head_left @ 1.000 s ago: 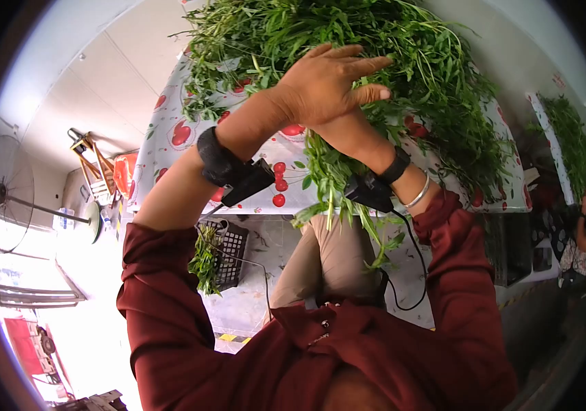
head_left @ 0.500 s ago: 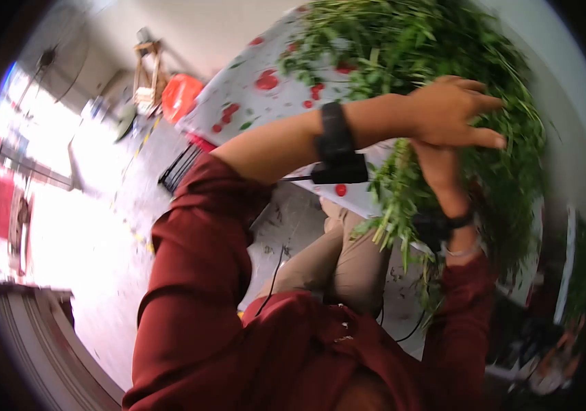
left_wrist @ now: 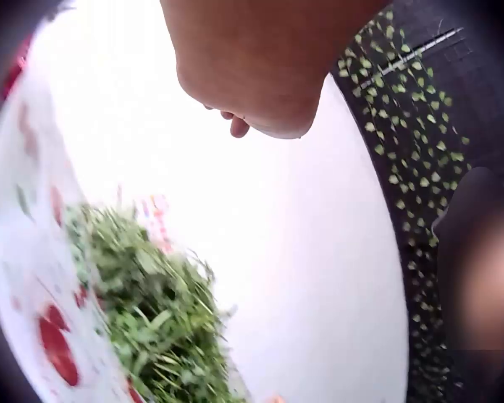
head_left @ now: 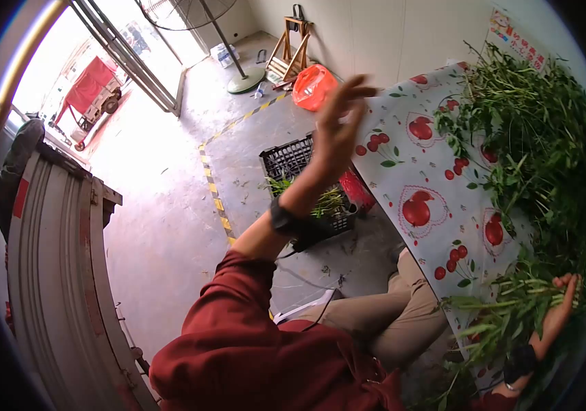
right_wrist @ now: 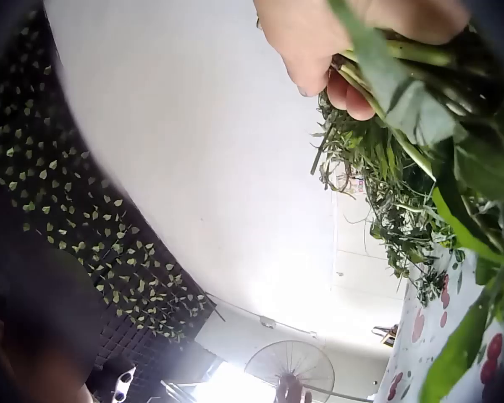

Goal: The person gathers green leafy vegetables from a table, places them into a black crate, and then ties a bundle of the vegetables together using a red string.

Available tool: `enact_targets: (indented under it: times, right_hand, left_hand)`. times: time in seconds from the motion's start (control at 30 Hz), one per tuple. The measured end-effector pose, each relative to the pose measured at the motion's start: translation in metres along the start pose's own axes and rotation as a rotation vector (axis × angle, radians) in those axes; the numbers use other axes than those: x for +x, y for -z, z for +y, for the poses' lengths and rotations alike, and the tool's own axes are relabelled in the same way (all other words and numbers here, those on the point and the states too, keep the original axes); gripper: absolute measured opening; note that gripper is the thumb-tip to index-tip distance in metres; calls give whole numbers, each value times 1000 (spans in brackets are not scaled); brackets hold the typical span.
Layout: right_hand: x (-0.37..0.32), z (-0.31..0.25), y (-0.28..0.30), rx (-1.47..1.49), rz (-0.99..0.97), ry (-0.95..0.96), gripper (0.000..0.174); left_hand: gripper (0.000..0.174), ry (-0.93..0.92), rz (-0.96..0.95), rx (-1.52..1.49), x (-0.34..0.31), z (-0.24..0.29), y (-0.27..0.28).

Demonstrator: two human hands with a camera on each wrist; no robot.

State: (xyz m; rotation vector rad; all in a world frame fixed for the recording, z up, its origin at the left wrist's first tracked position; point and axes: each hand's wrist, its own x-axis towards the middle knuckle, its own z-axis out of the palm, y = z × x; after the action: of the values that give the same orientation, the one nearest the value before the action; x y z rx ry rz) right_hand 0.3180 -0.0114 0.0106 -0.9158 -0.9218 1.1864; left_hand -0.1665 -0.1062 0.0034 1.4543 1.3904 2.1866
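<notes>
In the head view my left hand (head_left: 337,137) is raised in the air near the table's left edge, its fingers spread and blurred, holding nothing. The left wrist view shows that hand (left_wrist: 256,84) mostly from the heel, with a few fingertips. At the table's right side my right hand (head_left: 563,305) grips a bunch of leafy green stems (head_left: 512,308), the stems pointing left over the table edge. In the right wrist view the fingers (right_wrist: 346,94) curl round the stems. Beside it, a large heap of greens (head_left: 533,130) covers the table's far right part.
The table (head_left: 403,168) has a white cloth with red fruit prints. On the floor stand a black crate (head_left: 286,159) with some greens inside, a red bag (head_left: 313,88), a wooden folding stool (head_left: 291,51) and a fan base (head_left: 246,80). A metal-sided structure (head_left: 60,253) stands at left.
The head view has turned to the left. My left hand has moved away from my right hand and off the greens. My right hand, earlier hidden behind it, now shows, gripping the bunch.
</notes>
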Motion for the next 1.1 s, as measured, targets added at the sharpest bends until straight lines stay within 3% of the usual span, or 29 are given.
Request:
enact_targets:
  times: [0.03, 0.13, 0.23, 0.3, 0.5, 0.57, 0.7, 0.8, 0.9, 1.0, 1.07, 1.1]
  right_hand:
    - [7, 1, 18, 24, 14, -90, 21]
    - [8, 1, 27, -32, 30, -31, 22]
    - [8, -3, 31, -164, 34, 12, 18]
    - [7, -4, 30, -222, 23, -34, 18]
    - [-1, -23, 9, -303, 59, -87, 19]
    - [-11, -24, -14, -377, 72, -93, 19]
    - [-13, -25, -29, -419, 145, -157, 18]
    - [-8, -29, -15, -425, 81, -161, 17]
    - [-17, -22, -25, -514, 105, -93, 18]
    - [-28, -15, -40, -700, 8, 57, 17]
    - [-10, -29, -6, -440, 26, -136, 17]
    - [-9, -30, -5, -441, 25, -134, 17]
  left_hand:
    - [33, -15, 116, 56, -7, -13, 27]
    - [27, 119, 483, 288, -49, -64, 107]
    - [34, 496, 599, 301, -126, -145, 176]
    - [37, 718, 582, 454, -181, -190, 193]
    - [39, 854, 257, 625, -281, -282, 176]
    - [37, 963, 214, 612, -283, -281, 161]
    - [31, 935, 155, 742, -297, -312, 150]
    - [25, 766, 58, 905, -278, -306, 140]
    - [26, 748, 62, 889, -258, -316, 138]
    - [34, 634, -58, 995, -244, -339, 145]
    - [37, 626, -109, 1018, -243, -354, 151]
    - [40, 709, -197, 1040, -241, -358, 153]
